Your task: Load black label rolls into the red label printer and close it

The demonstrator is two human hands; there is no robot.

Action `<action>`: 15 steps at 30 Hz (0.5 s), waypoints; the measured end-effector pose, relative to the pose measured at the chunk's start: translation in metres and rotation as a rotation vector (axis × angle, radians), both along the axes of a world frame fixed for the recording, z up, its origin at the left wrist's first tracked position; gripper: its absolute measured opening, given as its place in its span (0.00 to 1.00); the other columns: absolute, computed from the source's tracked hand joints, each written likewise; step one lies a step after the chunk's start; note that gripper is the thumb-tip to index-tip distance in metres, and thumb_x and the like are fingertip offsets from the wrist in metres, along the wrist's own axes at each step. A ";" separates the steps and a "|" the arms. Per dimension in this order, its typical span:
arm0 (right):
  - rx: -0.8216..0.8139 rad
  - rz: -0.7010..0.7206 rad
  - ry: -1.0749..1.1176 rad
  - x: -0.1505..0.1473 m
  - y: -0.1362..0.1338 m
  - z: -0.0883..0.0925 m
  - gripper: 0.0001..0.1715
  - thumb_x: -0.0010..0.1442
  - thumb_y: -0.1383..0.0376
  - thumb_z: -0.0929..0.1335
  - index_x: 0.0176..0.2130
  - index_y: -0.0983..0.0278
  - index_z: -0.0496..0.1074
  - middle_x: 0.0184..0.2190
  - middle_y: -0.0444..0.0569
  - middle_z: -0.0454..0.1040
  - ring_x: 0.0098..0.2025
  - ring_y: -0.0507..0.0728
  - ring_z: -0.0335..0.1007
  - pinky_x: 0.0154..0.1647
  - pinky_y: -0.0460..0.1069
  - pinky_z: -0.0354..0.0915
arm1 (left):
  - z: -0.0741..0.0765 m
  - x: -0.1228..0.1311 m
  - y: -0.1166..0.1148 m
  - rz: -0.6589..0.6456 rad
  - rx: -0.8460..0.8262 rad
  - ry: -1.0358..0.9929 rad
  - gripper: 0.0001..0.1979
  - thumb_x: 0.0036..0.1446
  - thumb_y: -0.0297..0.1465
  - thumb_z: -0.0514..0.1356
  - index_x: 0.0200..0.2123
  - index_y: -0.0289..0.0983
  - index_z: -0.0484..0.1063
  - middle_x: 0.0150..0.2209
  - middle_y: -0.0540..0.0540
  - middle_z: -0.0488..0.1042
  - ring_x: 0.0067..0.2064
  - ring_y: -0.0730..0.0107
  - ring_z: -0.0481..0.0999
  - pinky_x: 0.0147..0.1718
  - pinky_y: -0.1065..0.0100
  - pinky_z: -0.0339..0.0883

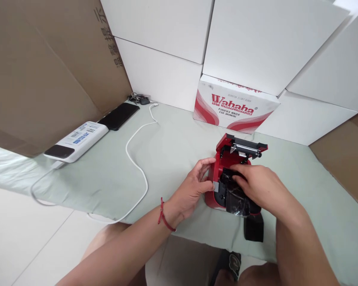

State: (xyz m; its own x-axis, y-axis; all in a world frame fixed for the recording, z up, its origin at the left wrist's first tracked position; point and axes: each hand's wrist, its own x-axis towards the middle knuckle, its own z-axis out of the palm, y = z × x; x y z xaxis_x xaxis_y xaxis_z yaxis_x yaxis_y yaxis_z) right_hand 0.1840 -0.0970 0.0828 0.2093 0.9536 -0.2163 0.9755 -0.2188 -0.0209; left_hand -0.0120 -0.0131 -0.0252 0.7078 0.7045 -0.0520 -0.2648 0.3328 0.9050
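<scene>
A small red and black machine (209, 200), which looks like a label printer, stands on the cloth-covered table with its lid (246, 147) raised. A metal bar and a dark roller show under the lid. My left hand (191, 186) grips the machine's left side, thumb in front by a grey tab and fingers behind. My right hand (258, 184) reaches into the opening from the right, its thumb and fingers closed on a shiny black film (238, 201). The film hangs over the machine's front. A dark black piece (254, 228) lies below it at the table edge, partly hidden.
Behind the machine stands a Wahaha water box (234, 105) against stacked white boxes (164, 75). At left are a white power bank (86, 139), a black phone (121, 116), a white cable (135, 161) and a large cardboard box (47, 71). More cardboard (343, 155) stands at right.
</scene>
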 end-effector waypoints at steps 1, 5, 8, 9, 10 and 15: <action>-0.076 0.014 -0.030 -0.002 0.010 0.001 0.24 0.78 0.68 0.65 0.63 0.56 0.85 0.53 0.52 0.92 0.51 0.66 0.91 0.43 0.54 0.75 | 0.000 0.000 0.000 -0.004 -0.008 0.003 0.34 0.53 0.25 0.67 0.64 0.47 0.76 0.70 0.42 0.81 0.68 0.55 0.83 0.63 0.54 0.82; -0.168 0.055 -0.054 -0.013 0.038 0.002 0.15 0.71 0.69 0.71 0.51 0.61 0.87 0.47 0.56 0.91 0.49 0.67 0.89 0.39 0.52 0.66 | 0.006 0.000 -0.002 -0.006 -0.087 0.020 0.32 0.48 0.25 0.68 0.59 0.45 0.78 0.58 0.45 0.84 0.60 0.57 0.82 0.51 0.61 0.78; -0.178 0.036 -0.065 -0.018 0.040 0.005 0.14 0.69 0.70 0.72 0.50 0.61 0.87 0.48 0.59 0.91 0.49 0.68 0.88 0.40 0.53 0.69 | 0.014 0.000 -0.004 0.020 -0.173 0.030 0.31 0.45 0.26 0.69 0.55 0.44 0.79 0.55 0.46 0.83 0.60 0.58 0.79 0.50 0.63 0.73; -0.167 0.026 -0.067 -0.016 0.034 0.008 0.16 0.71 0.69 0.71 0.54 0.60 0.86 0.51 0.59 0.91 0.51 0.68 0.88 0.43 0.54 0.71 | 0.017 0.000 -0.005 0.030 -0.190 0.031 0.30 0.44 0.26 0.69 0.55 0.43 0.79 0.55 0.46 0.82 0.60 0.58 0.78 0.50 0.64 0.72; -0.138 0.018 -0.056 -0.011 0.024 0.012 0.19 0.74 0.67 0.70 0.59 0.59 0.85 0.56 0.58 0.90 0.54 0.68 0.88 0.47 0.55 0.73 | 0.019 0.000 -0.006 0.036 -0.200 0.030 0.30 0.44 0.26 0.70 0.54 0.43 0.79 0.56 0.46 0.82 0.59 0.58 0.78 0.50 0.64 0.72; 0.262 -0.043 0.180 0.060 -0.070 0.028 0.30 0.78 0.43 0.66 0.66 0.53 0.83 0.52 0.53 0.91 0.38 0.64 0.87 0.37 0.57 0.80 | 0.024 0.000 -0.009 0.045 -0.237 0.013 0.28 0.44 0.27 0.70 0.52 0.43 0.78 0.61 0.45 0.81 0.59 0.59 0.78 0.51 0.62 0.73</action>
